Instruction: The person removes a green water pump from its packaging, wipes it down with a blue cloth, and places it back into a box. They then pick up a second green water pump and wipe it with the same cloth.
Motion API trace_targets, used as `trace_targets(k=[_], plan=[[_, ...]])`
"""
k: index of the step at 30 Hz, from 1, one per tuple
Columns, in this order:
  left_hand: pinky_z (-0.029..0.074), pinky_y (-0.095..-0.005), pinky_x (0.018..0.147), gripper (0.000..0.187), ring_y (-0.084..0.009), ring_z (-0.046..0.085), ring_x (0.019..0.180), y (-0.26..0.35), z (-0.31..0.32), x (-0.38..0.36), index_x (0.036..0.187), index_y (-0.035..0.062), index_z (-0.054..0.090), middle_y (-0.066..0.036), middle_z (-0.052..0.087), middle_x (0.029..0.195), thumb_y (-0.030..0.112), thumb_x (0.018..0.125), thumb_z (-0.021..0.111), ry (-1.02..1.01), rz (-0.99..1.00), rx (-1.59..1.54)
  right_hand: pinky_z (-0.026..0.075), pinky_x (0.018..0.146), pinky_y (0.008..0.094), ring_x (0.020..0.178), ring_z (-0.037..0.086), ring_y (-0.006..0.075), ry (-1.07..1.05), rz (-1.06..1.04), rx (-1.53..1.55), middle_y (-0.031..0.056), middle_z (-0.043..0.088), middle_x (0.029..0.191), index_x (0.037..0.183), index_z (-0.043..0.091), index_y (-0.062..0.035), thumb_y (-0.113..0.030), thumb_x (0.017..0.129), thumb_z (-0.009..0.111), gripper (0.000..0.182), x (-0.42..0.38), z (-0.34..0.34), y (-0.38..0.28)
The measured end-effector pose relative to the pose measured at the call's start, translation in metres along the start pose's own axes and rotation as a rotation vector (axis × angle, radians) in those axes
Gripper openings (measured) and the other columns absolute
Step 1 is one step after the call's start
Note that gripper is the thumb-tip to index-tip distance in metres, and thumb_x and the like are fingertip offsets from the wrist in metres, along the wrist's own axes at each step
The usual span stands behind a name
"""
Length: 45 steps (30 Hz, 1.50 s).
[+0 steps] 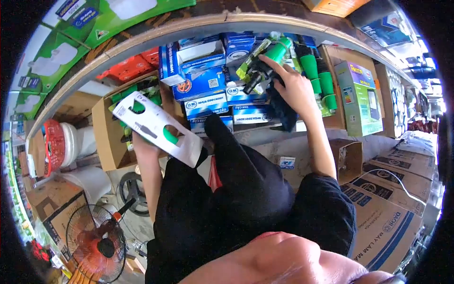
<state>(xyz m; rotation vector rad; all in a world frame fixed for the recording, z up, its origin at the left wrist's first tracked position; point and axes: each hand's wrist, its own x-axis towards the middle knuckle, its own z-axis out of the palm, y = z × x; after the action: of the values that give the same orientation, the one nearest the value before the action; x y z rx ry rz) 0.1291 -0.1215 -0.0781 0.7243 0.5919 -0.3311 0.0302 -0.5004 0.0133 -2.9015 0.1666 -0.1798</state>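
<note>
My left hand (145, 146) is mostly hidden behind a white cardboard package (158, 127) with cut-outs, and holds it up at an angle. Green shows through the cut-outs, and a dark nozzle-like shape is printed on the card. My right hand (294, 87) reaches onto the shelf with a bunched dark cloth (283, 106) under its curled fingers. Its index finger is stretched out to a green-and-black nozzle-like piece (276, 51) lying on blue-and-white boxes (203, 105). More green pieces with black ends (309, 66) lie just right of that hand.
An open cardboard box (105, 135) with green-and-black pieces stands on the left. A green box (362, 99) is at the right of the shelf, beneath a wooden shelf edge (227, 19). A fan (97, 246) stands lower left; large cartons (385, 222) lie lower right.
</note>
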Motion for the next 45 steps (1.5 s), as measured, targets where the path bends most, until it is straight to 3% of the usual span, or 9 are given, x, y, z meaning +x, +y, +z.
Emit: trace_targets(k=[2,4,8,12,18,27,32,40,45], plan=[[0.046,-0.0497,0.091,0.042,-0.0318,0.058,0.104,-0.005,0.018,-0.011,0.125,0.0079,0.049,-0.013,0.059,0.117,0.035,0.098,0.032,0.093,0.025,-0.042,0.054,0.065,0.0429,0.081,0.065,0.0337,0.08,-0.081,0.046,0.0135,0.064,0.1,0.135,0.039,-0.0336,-0.015,0.08,0.063,0.063,0.01,0.017,0.005],[0.047,-0.0492,0.089,0.041,-0.0313,0.058,0.102,-0.005,0.005,-0.009,0.124,0.0093,0.05,-0.013,0.06,0.115,0.036,0.097,0.033,-0.472,-0.141,-0.263,0.054,0.064,0.0412,0.08,0.066,0.032,0.095,-0.043,0.036,0.0098,0.067,0.097,0.133,0.041,-0.0349,-0.02,0.077,0.068,0.064,0.021,0.023,0.014],[0.043,-0.0495,0.095,0.052,-0.0285,0.051,0.111,-0.007,0.024,-0.01,0.127,0.0133,0.048,-0.011,0.055,0.121,0.052,0.095,0.035,0.056,-0.004,-0.117,0.052,0.066,0.0407,0.083,0.065,0.0331,0.163,0.07,-0.001,0.0103,0.067,0.101,0.134,0.042,-0.0362,-0.025,0.079,0.068,0.061,0.03,0.028,0.022],[0.04,-0.0459,0.098,0.057,-0.0278,0.052,0.11,-0.009,-0.015,0.021,0.122,0.0103,0.051,-0.01,0.058,0.118,0.057,0.091,0.043,-0.471,-0.13,-0.184,0.051,0.06,0.0421,0.076,0.064,0.0338,0.267,0.076,0.11,0.0111,0.065,0.091,0.136,0.038,-0.0311,-0.019,0.083,0.065,0.061,0.02,0.03,0.003],[0.039,-0.06,0.096,0.042,-0.0337,0.052,0.111,-0.025,0.049,-0.026,0.115,0.0037,0.05,-0.014,0.058,0.113,0.036,0.088,0.056,-0.181,-0.248,0.188,0.041,0.047,0.0286,0.048,0.048,0.014,0.283,0.043,0.537,0.003,0.046,0.059,0.106,0.06,-0.0119,-0.023,0.085,0.068,0.025,-0.043,0.039,-0.059],[0.047,-0.0586,0.089,0.061,-0.041,0.054,0.114,-0.053,0.026,-0.009,0.136,0.0063,0.034,-0.02,0.05,0.13,0.046,0.092,0.052,-0.413,-0.489,0.322,0.044,0.048,0.0379,0.052,0.059,0.0275,-0.038,0.12,0.419,0.0081,0.055,0.06,0.124,0.05,-0.0185,-0.033,0.083,0.067,0.047,-0.057,0.093,-0.092],[0.049,-0.0479,0.089,0.055,-0.0343,0.062,0.105,-0.049,0.034,-0.028,0.111,-0.0015,0.053,-0.024,0.061,0.111,0.049,0.091,0.05,-0.455,-0.674,0.407,0.05,0.059,0.0409,0.072,0.065,0.0334,0.015,0.177,0.24,0.0144,0.067,0.087,0.118,0.056,-0.0174,-0.027,0.083,0.067,0.038,-0.049,0.081,-0.094],[0.052,-0.0455,0.087,0.034,-0.0351,0.067,0.087,-0.05,0.002,0.01,0.081,0.0032,0.058,-0.022,0.067,0.093,0.033,0.093,0.048,-0.5,-0.525,0.29,0.05,0.069,0.039,0.084,0.064,0.0317,-0.136,0.01,0.197,0.0129,0.066,0.094,0.094,0.065,-0.0075,-0.022,0.083,0.066,0.018,-0.041,0.109,-0.064],[0.053,-0.0367,0.081,0.03,-0.0267,0.067,0.083,0.006,-0.037,-0.006,0.089,0.0012,0.059,-0.016,0.067,0.09,0.03,0.094,0.051,-0.304,0.203,0.438,0.049,0.074,0.0354,0.086,0.065,0.03,-0.201,-0.02,0.364,0.0137,0.067,0.096,0.098,0.066,-0.0057,-0.017,0.084,0.065,0.017,-0.041,0.103,-0.051]])
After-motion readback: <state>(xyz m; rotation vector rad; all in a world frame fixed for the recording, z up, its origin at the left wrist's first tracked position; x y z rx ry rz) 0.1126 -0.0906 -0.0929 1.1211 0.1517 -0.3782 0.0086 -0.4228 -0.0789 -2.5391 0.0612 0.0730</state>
